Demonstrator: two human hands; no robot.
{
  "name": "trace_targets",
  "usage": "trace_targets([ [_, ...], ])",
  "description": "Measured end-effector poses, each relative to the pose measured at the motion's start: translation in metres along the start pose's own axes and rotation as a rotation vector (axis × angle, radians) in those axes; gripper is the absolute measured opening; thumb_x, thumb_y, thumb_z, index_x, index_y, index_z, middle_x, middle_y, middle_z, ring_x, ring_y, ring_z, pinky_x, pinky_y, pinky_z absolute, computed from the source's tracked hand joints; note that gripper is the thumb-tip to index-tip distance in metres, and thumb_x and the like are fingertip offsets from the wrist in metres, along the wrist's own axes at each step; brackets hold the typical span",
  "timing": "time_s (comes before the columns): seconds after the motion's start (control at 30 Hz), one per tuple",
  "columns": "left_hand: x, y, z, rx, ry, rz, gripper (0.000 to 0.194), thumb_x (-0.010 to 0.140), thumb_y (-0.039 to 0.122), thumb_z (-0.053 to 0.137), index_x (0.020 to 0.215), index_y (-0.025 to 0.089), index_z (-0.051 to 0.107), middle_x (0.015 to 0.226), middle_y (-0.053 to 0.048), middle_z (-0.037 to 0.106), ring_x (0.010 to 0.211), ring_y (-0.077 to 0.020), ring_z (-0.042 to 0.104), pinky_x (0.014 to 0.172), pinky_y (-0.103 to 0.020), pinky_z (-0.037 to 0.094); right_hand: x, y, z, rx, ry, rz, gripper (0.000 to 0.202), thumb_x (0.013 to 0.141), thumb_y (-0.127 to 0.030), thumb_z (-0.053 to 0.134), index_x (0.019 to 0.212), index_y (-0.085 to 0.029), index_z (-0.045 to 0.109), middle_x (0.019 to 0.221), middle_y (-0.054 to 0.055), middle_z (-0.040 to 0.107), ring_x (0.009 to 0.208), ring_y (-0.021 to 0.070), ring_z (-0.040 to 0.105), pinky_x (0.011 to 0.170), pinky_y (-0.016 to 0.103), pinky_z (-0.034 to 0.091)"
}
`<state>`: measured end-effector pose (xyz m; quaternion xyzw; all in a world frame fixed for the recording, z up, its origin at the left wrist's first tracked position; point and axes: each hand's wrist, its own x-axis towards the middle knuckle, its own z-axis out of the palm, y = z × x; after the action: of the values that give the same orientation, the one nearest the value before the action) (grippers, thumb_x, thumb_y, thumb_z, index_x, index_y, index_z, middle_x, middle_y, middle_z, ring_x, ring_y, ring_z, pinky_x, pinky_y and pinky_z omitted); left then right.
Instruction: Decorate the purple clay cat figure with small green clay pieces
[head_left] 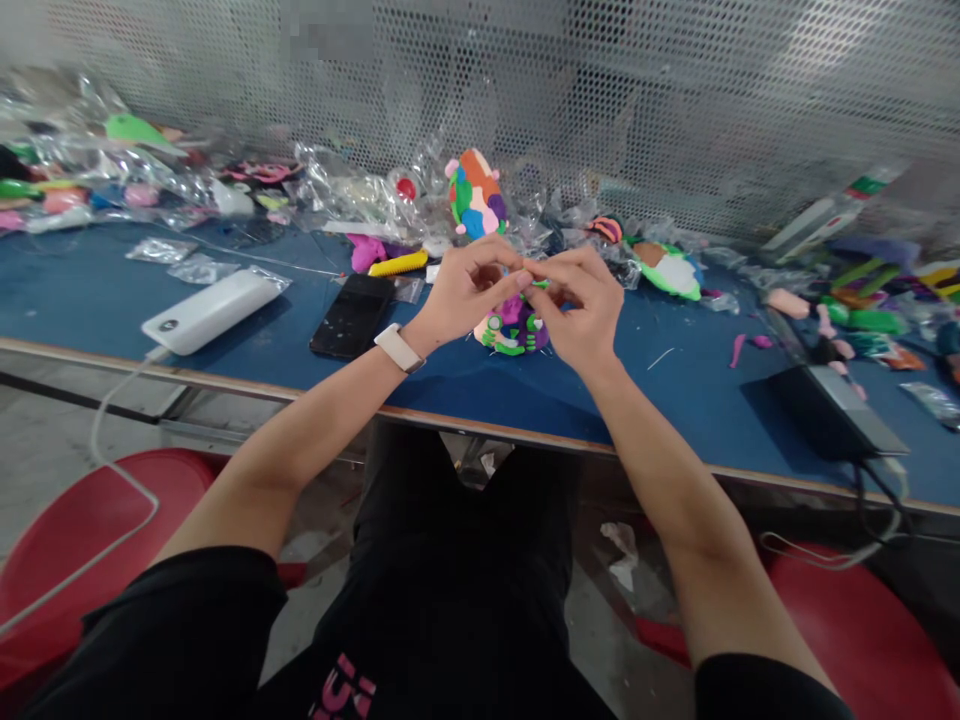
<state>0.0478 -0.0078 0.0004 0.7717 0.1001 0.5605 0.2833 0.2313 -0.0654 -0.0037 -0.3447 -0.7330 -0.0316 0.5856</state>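
My left hand (466, 292), with a pale band on the wrist, is closed in a pinch, its fingertips meeting those of my right hand (583, 305). A small bit of bright green modelling clay (540, 284) shows at the right fingertips. What else lies between the fingers is hidden. Just below the hands, a multicoloured clay figure (513, 335) in purple, green and peach rests on the table, its top partly covered by my fingers. Behind them stands a patchwork clay piece (476, 195) in orange, green, white and blue.
Left of my hands lie a black phone (352, 315), a white power bank (214, 310) with a cable and a yellow tool (399, 264). A dark boxy device (836, 412) sits at the right edge. Plastic bags and clay pieces (667, 270) line the perforated metal panel (600, 90).
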Motion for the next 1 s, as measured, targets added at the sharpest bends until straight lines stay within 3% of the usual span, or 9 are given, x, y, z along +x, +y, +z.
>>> trace_targets([
  [0.1, 0.0, 0.003, 0.001, -0.054, -0.023, -0.027, 0.029, 0.102, 0.047, 0.071, 0.098, 0.018, 0.072, 0.092, -0.001, 0.065, 0.061, -0.0021, 0.059, 0.054, -0.016, 0.046, 0.0, -0.002, 0.0, 0.0, 0.037, -0.008, 0.019, 0.101, -0.036, 0.071, 0.12, -0.034, 0.076, 0.102, -0.001, 0.072, 0.062, 0.009, 0.063, 0.057, 0.031, 0.063],
  [0.37, -0.001, 0.004, 0.001, -0.096, -0.083, -0.068, 0.032, 0.1, 0.05, 0.073, 0.101, 0.017, 0.073, 0.093, -0.001, 0.065, 0.058, -0.001, 0.059, 0.05, -0.015, 0.045, 0.001, -0.004, -0.001, -0.082, 0.103, -0.017, 0.013, 0.097, -0.041, 0.075, 0.093, -0.029, 0.077, 0.091, -0.002, 0.073, 0.061, 0.0101, 0.061, 0.056, 0.03, 0.061],
  [0.63, 0.001, 0.006, 0.0, -0.033, -0.066, -0.027, 0.038, 0.096, 0.057, 0.075, 0.091, 0.019, 0.075, 0.084, -0.002, 0.065, 0.063, -0.0047, 0.057, 0.054, -0.019, 0.042, -0.003, 0.002, -0.002, -0.033, 0.012, 0.063, 0.023, 0.099, -0.052, 0.069, 0.113, -0.037, 0.079, 0.105, 0.002, 0.073, 0.071, 0.0155, 0.069, 0.067, 0.041, 0.07],
  [0.77, 0.001, 0.01, 0.0, -0.096, -0.104, -0.06, 0.037, 0.096, 0.057, 0.074, 0.094, 0.02, 0.077, 0.086, -0.002, 0.067, 0.06, -0.0047, 0.057, 0.053, -0.021, 0.044, -0.001, 0.002, -0.004, -0.068, 0.008, 0.028, 0.022, 0.1, -0.052, 0.068, 0.111, -0.038, 0.08, 0.102, 0.002, 0.072, 0.071, 0.0155, 0.069, 0.067, 0.041, 0.07],
  [1.0, 0.004, 0.014, 0.0, -0.096, -0.043, -0.038, 0.036, 0.101, 0.053, 0.07, 0.085, 0.021, 0.076, 0.073, -0.001, 0.064, 0.069, -0.0091, 0.061, 0.066, -0.025, 0.053, 0.002, 0.001, -0.004, 0.048, -0.009, 0.064, 0.027, 0.096, -0.057, 0.074, 0.114, -0.038, 0.08, 0.105, 0.003, 0.07, 0.077, 0.0172, 0.071, 0.067, 0.042, 0.069],
])
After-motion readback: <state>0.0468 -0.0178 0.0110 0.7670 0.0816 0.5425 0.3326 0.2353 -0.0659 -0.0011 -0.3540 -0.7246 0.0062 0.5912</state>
